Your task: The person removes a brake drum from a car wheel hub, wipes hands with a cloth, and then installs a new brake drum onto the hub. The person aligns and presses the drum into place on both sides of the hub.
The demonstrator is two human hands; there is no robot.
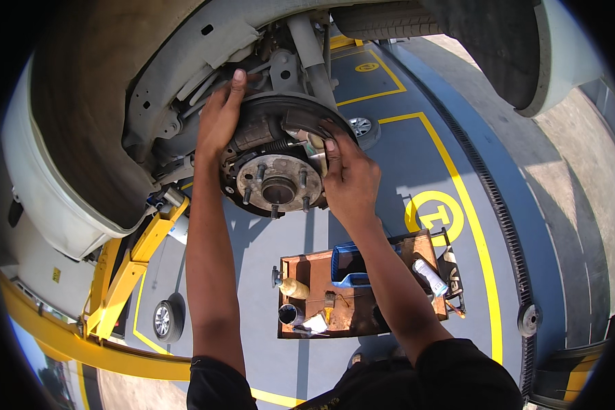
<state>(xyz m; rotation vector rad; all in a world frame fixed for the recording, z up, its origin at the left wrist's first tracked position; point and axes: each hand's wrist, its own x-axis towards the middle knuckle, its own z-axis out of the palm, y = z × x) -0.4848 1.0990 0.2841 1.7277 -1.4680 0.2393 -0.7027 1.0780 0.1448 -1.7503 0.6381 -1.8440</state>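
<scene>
In front of me is a drum brake with its wheel hub (279, 183) exposed and several studs sticking out. Behind the hub sits the round, dark backing plate (290, 102), with a coil spring and brake parts above the hub. My left hand (219, 119) holds the upper left rim of the plate, thumb pointing up and its other fingers mostly hidden behind. My right hand (352, 171) is closed round the curved brake shoe (319, 121) at the right side, thumb in front. A small pale part (316, 141) shows beside that thumb; its kind is unclear.
The wheel arch (82, 116) curves round on the left, above a yellow lift arm (133, 260). Below stands a brown tool tray (307, 266) with a blue bin (348, 273), a bottle (294, 288), a brush (329, 301) and a spray can (429, 277). Wheels (167, 321) lie on the floor.
</scene>
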